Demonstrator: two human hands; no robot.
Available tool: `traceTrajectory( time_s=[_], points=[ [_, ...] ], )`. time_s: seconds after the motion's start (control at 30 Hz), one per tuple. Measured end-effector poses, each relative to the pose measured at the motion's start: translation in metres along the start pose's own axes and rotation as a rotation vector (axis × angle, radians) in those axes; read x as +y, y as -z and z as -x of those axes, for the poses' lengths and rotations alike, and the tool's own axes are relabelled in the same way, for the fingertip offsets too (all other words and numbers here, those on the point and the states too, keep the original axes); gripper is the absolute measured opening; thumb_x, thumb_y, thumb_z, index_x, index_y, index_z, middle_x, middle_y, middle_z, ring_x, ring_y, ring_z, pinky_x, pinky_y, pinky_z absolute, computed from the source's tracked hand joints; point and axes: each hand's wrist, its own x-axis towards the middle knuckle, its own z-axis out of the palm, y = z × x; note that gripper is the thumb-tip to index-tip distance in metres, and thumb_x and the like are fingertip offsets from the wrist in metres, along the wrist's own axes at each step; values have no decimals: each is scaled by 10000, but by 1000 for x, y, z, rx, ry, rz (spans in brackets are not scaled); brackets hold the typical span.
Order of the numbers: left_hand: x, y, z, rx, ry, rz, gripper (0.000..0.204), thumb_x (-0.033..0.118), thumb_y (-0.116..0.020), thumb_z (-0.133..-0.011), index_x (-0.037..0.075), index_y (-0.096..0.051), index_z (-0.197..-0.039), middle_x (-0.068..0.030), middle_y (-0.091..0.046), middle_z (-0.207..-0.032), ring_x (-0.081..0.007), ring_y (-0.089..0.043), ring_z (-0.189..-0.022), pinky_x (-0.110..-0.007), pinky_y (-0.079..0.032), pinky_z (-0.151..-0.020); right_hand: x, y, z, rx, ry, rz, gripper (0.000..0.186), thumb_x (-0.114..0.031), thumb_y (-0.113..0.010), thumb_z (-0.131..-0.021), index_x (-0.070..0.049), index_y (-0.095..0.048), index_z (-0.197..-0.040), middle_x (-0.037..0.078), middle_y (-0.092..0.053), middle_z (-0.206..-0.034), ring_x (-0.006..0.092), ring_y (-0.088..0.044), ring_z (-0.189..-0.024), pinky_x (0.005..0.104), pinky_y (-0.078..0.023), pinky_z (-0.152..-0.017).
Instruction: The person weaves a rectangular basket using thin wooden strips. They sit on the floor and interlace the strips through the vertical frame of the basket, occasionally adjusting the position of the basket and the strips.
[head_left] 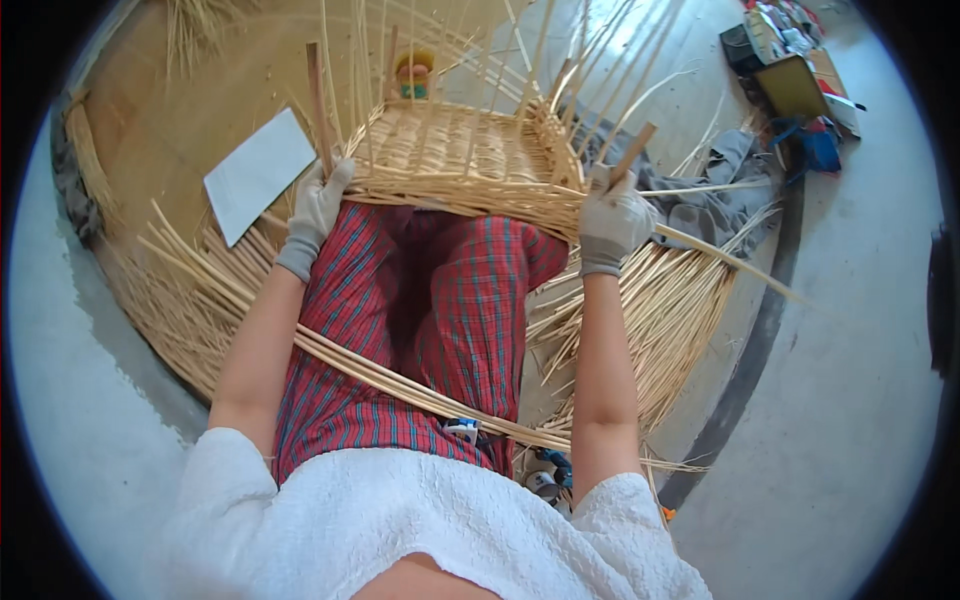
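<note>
A half-woven rattan basket (465, 150) with tall upright canes (510, 55) rests over my legs in red plaid trousers. My left hand (322, 205), in a grey-white glove, grips its near left corner beside a wooden stick (316, 90). Opposite it, my right hand (612, 215), gloved alike, is closed on the near right corner, where another stick (634, 145) stands. Long canes (380, 375) lie across my lap, passing by my forearms. A small green and yellow figure-like object (414, 80) sits behind the basket.
A white board (258, 175) lies at left on a tan mat. Bundles of canes (680, 330) spread on both sides, with grey cloth (730, 160) at right. A pile of bags and boxes (790, 90) is at back right; small tools (545, 480) lie by my waist.
</note>
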Motion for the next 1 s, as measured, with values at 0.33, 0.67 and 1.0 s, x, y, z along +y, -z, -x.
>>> traceTrajectory(
  time_s=[0.33,0.67,1.0],
  points=[
    [58,-17,-6,4,70,-169,444,395,-683,-986,-19,-716,-1145,-176,-757,-1000,-245,-702,-962,-367,-538,-893,11,18,-10,-44,-174,-63,320,-401,-625,-963,-91,-666,-893,151,-688,-735,380,-660,-703,507,-469,-756],
    [150,55,58,-46,-62,-47,551,473,-645,-1004,-57,-714,-1140,-155,-763,-972,-165,-687,-885,-332,-528,-841,4,128,-8,144,-49,-73,360,-384,-637,-944,-77,-646,-755,173,-660,-628,374,-656,-618,482,-479,-753],
    [147,58,169,307,-523,-692,551,368,-696,-969,68,-568,-1412,-158,-659,-1236,-302,-624,-1176,-476,-398,-1115,-11,143,79,194,89,-259,722,-481,-642,-951,-43,-473,-1500,179,-662,-1256,362,-589,-1232,497,-416,-1078]
  ],
)
